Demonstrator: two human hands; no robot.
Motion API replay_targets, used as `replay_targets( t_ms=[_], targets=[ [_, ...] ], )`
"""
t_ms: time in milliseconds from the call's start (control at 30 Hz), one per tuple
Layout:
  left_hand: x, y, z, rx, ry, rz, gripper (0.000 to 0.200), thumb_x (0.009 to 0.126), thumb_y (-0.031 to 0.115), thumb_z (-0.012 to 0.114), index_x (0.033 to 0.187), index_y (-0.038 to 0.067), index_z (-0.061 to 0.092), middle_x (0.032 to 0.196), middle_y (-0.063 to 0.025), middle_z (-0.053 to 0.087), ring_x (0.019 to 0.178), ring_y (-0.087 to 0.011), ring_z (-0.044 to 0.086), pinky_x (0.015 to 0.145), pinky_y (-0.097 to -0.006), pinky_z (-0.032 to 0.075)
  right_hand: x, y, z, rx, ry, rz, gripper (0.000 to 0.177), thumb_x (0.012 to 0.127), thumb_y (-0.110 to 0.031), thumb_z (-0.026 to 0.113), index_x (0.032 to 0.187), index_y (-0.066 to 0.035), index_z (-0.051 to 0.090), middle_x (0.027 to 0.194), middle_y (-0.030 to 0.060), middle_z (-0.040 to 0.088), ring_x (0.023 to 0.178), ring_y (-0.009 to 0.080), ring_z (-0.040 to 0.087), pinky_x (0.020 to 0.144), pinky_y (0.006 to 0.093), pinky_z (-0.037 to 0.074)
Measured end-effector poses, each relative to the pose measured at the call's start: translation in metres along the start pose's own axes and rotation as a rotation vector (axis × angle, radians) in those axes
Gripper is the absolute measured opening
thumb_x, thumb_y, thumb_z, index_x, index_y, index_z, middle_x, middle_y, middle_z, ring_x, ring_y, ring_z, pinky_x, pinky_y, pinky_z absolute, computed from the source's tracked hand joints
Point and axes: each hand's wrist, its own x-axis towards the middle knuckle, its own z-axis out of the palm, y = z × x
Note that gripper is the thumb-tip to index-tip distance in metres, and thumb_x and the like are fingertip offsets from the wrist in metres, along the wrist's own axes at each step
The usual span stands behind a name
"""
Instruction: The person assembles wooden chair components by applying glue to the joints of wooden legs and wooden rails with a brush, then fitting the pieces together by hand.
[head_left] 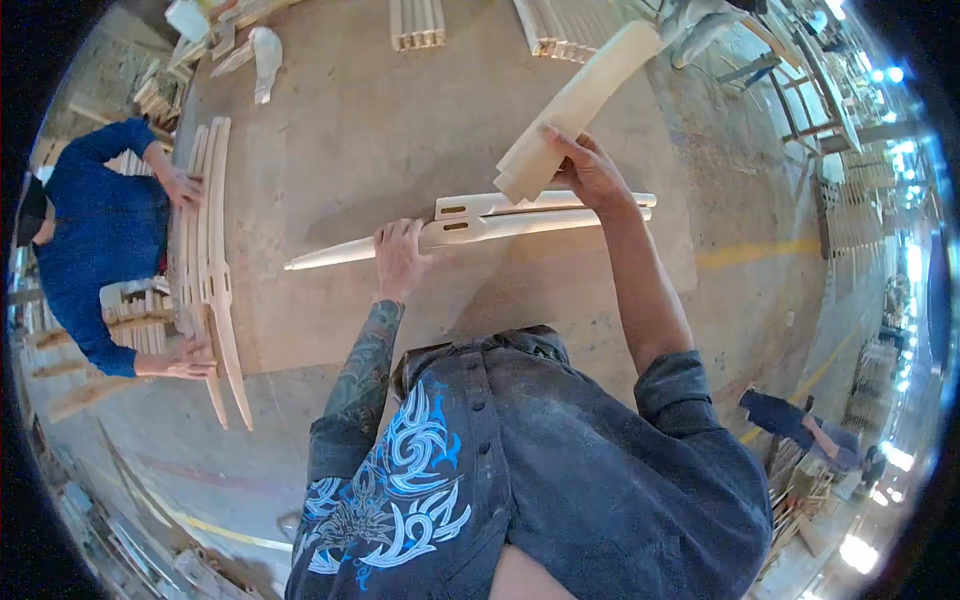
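Two long, pale wooden pieces (520,226) with slotted joints lie side by side on the brown table, the nearer one tapering to a point at the left. My left hand (400,250) is closed over the left part of the nearer piece, beside the slots. Above their right part, my right hand (590,172) grips a wide, curved pale sheet (585,100), thumb on top and fingers beneath. The sheet slants up to the right. It looks layered at its lower end, but I cannot make out its material.
At the left, a co-worker in blue (110,240) has both hands on long wooden pieces (218,250) at the table (320,130) edge. Wood stacks (417,25) lie at the far edge. Another person (800,425) is at the right. A metal-legged frame (800,95) stands at the upper right.
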Motion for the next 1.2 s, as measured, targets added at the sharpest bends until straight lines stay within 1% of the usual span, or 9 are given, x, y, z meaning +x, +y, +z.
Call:
replay_targets(
  t_ms=[200, 300, 667, 767, 833, 933, 1033, 1133, 1200],
  targets=[
    [-0.033, -0.007, 0.005, -0.091, 0.074, -0.048, 0.054, 0.067, 0.037, 0.081, 0.113, 0.012, 0.067, 0.105, -0.0044, 0.062, 0.109, -0.0249, 0.054, 0.100, -0.0429, 0.036, -0.019, 0.006, 0.022, -0.135, 0.075, -0.164, 0.046, 0.090, -0.032, 0.070, 0.120, 0.001, 0.057, 0.110, 0.0121, 0.065, 0.100, 0.0234, 0.066, 0.083, 0.0378, 0.059],
    [-0.040, -0.007, -0.004, -0.098, 0.083, -0.075, 0.055, 0.066, 0.037, 0.081, 0.114, 0.014, 0.067, 0.104, -0.0034, 0.062, 0.107, -0.0246, 0.055, 0.098, -0.0434, 0.037, -0.020, 0.023, 0.036, -0.280, 0.009, -0.074, 0.035, 0.086, -0.018, 0.075, 0.111, 0.003, 0.062, 0.103, 0.0097, 0.068, 0.098, 0.0197, 0.066, 0.084, 0.0327, 0.057],
    [-0.030, -0.033, -0.026, -0.142, 0.080, -0.084, 0.053, 0.066, 0.040, 0.080, 0.111, 0.015, 0.069, 0.101, -0.0023, 0.061, 0.103, -0.0254, 0.057, 0.095, -0.0435, 0.039, -0.008, 0.057, 0.114, -0.721, -0.276, -0.204, 0.033, 0.083, -0.011, 0.076, 0.112, 0.001, 0.064, 0.102, 0.0089, 0.070, 0.094, 0.0158, 0.065, 0.078, 0.0338, 0.055],
    [-0.030, -0.033, -0.031, -0.141, 0.074, -0.086, 0.056, 0.064, 0.042, 0.081, 0.112, 0.016, 0.068, 0.100, -0.0032, 0.060, 0.103, -0.0252, 0.056, 0.094, -0.0443, 0.039, -0.007, 0.055, 0.124, -0.699, -0.278, -0.210, 0.034, 0.082, -0.015, 0.077, 0.110, 0.002, 0.067, 0.101, 0.0140, 0.072, 0.089, 0.0206, 0.068, 0.075, 0.0364, 0.054],
    [-0.029, -0.034, -0.035, -0.147, 0.058, -0.103, 0.056, 0.064, 0.041, 0.081, 0.112, 0.016, 0.068, 0.100, -0.0031, 0.059, 0.103, -0.0252, 0.056, 0.094, -0.0444, 0.039, -0.004, 0.060, 0.127, -1.076, -0.310, -0.278, 0.033, 0.081, -0.022, 0.076, 0.103, 0.002, 0.070, 0.096, 0.0202, 0.071, 0.084, 0.0296, 0.070, 0.073, 0.0393, 0.053],
    [-0.032, -0.034, -0.032, -0.205, 0.059, -0.084, 0.057, 0.064, 0.041, 0.081, 0.113, 0.015, 0.068, 0.101, -0.0035, 0.059, 0.104, -0.0253, 0.055, 0.095, -0.0443, 0.039, -0.007, 0.058, 0.135, -1.126, -0.294, -0.278, 0.031, 0.081, -0.027, 0.076, 0.096, 0.001, 0.072, 0.091, 0.0228, 0.070, 0.085, 0.0358, 0.069, 0.074, 0.0416, 0.053],
    [-0.029, -0.032, -0.030, -0.169, 0.075, -0.087, 0.062, 0.061, 0.042, 0.083, 0.115, 0.015, 0.068, 0.101, -0.0043, 0.058, 0.103, -0.0254, 0.055, 0.096, -0.0434, 0.037, -0.007, 0.074, 0.125, -1.125, -0.240, -0.450, 0.029, 0.082, -0.027, 0.075, 0.095, -0.001, 0.073, 0.089, 0.0208, 0.070, 0.084, 0.0371, 0.069, 0.073, 0.0429, 0.053],
    [-0.021, -0.024, -0.049, -0.185, 0.041, -0.075, 0.067, 0.061, 0.040, 0.086, 0.119, 0.012, 0.066, 0.108, -0.0062, 0.063, 0.106, -0.0266, 0.058, 0.098, -0.0442, 0.040, -0.008, 0.082, 0.121, -1.252, -0.277, -0.437, 0.025, 0.083, -0.022, 0.074, 0.099, -0.003, 0.072, 0.093, 0.0174, 0.071, 0.085, 0.0358, 0.068, 0.077, 0.0421, 0.054],
    [0.001, -0.017, -0.080, -0.472, 0.052, -0.057, 0.061, 0.066, 0.032, 0.086, 0.119, 0.009, 0.066, 0.112, -0.0067, 0.065, 0.106, -0.0220, 0.059, 0.095, -0.0400, 0.045, -0.007, 0.072, 0.130, -1.228, -0.264, -0.430, 0.027, 0.082, -0.024, 0.075, 0.099, -0.004, 0.071, 0.089, 0.0180, 0.071, 0.083, 0.0374, 0.068, 0.074, 0.0432, 0.053]
  ],
)
